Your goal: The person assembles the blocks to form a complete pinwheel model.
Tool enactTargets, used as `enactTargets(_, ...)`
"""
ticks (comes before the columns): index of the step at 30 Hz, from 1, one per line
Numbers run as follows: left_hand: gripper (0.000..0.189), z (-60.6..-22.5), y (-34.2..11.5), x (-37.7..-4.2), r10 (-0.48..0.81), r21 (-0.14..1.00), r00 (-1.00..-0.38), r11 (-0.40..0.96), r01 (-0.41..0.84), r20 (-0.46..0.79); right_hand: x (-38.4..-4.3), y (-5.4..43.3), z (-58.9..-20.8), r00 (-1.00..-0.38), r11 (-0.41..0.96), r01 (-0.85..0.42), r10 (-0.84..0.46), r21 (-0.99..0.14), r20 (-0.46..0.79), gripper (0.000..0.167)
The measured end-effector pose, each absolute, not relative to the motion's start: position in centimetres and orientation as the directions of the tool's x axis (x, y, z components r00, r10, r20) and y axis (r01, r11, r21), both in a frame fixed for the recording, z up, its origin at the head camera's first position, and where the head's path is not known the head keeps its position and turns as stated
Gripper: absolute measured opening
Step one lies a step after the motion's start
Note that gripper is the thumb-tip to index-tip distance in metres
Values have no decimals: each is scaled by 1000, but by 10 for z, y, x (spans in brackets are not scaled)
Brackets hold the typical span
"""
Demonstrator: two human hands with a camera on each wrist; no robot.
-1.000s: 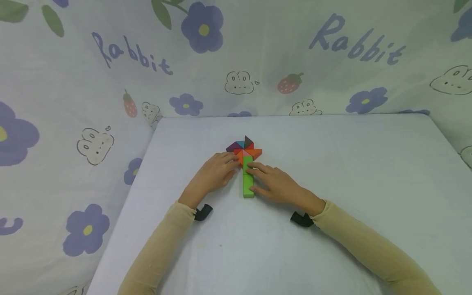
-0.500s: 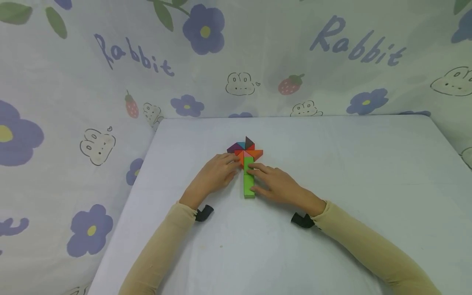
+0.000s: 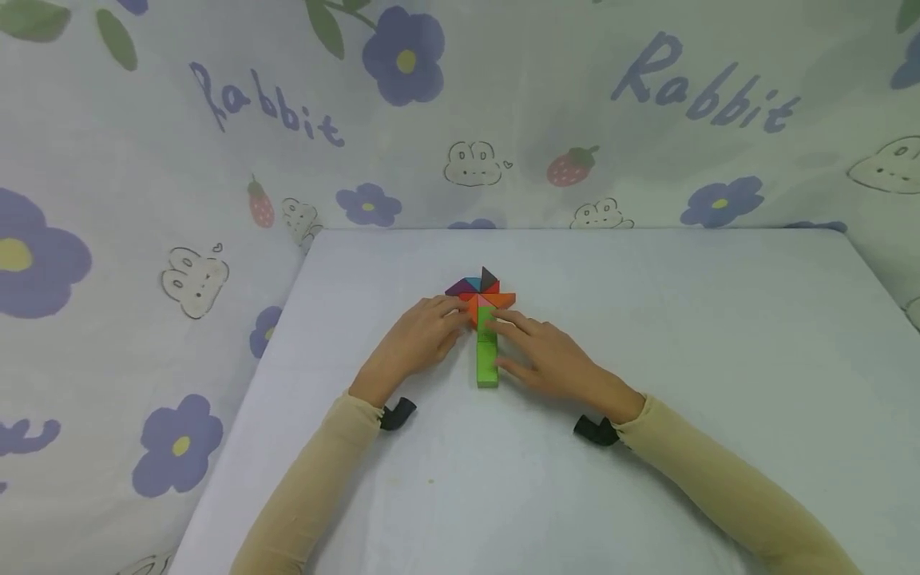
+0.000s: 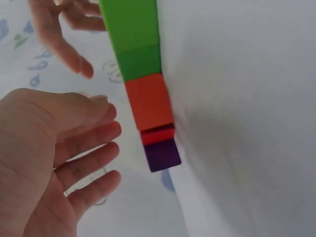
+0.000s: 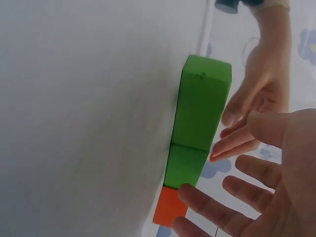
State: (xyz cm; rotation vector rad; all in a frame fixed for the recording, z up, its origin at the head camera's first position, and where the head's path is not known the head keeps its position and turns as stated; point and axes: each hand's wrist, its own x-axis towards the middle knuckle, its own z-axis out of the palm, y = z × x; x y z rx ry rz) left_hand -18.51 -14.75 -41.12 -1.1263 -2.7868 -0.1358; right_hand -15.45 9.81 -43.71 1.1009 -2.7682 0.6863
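Observation:
Two green blocks (image 3: 486,369) lie end to end on the table in the head view, forming a stem below a pinwheel of triangular blocks. The pinwheel has a dark grey block (image 3: 489,279), a purple block (image 3: 458,287), an orange block (image 3: 506,300), and blue, red and pink pieces. My left hand (image 3: 424,335) is beside the pinwheel's left side, fingers loosely extended; the left wrist view shows a gap to the orange side face (image 4: 149,102). My right hand (image 3: 549,359) hovers right of the green blocks, fingers spread and gripping nothing.
A white cloth (image 3: 683,319) covers the table. Behind and to the left hangs a printed curtain (image 3: 517,96) with flowers and rabbits. Black curved pieces (image 3: 595,430) stick out by both sleeve cuffs.
My right hand has drawn slightly right, its thumb coming away from the nearer green block. The left hand and the blocks hold their arrangement; the view shifts slightly.

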Motion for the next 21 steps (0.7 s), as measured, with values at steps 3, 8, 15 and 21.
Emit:
enactTargets(3,29,-405,-150,-187,668,55,-722,726,685,178,-156,103,-433,-748,659,-661,-611,-358,258,56)
enactTargets(8,34,-398,-156,-191,611,77,-770,772,631,182,-162,112,-428,-770,684,-638,-578,-354,270,53)
enactTargets(15,38,-395,-171,-198,549,71,-810,817,572,206,-170,126,-426,-805,725,-594,-536,-349,256,51)
enactTargets(21,41,-387,-194,-200,472,88,-845,858,506,251,-179,162,-420,-843,771,-535,-463,-347,274,52)
